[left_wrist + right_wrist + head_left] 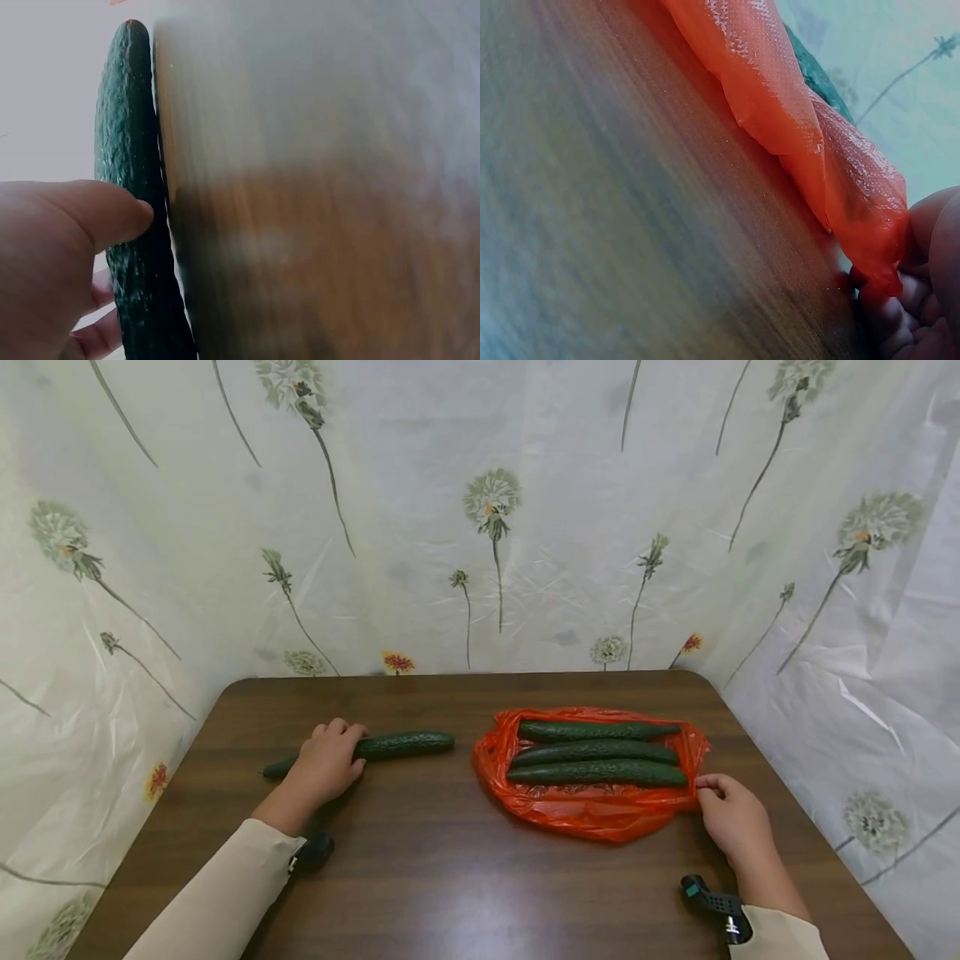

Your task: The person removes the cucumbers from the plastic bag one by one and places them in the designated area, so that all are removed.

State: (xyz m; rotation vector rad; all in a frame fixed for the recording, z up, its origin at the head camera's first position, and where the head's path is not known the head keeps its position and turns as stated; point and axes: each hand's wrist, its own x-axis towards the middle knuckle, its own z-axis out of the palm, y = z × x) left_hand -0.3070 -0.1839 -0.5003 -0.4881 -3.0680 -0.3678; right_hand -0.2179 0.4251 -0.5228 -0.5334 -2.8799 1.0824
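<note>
On the left of the table a dark green cucumber (pixel 405 744) lies lengthwise, and my left hand (pixel 327 760) grips it around the middle from above. In the left wrist view the thumb presses on the side of this cucumber (pixel 127 135), with fingertips showing on the far side. To the right lies a red plastic bag (pixel 585 814), its mouth spread wide around three cucumbers (pixel 600 772) lying side by side. My right hand (pixel 735 814) pinches the bag's right edge. Close up in the right wrist view, a twisted bit of the bag (pixel 881 247) sits between thumb and fingers.
The brown wooden table (pixel 435 860) has rounded far corners. A pale curtain-like sheet (pixel 405 527) with dandelion prints hangs behind it and along both sides. Each wrist carries a small black camera, such as the right wrist camera (pixel 712 902).
</note>
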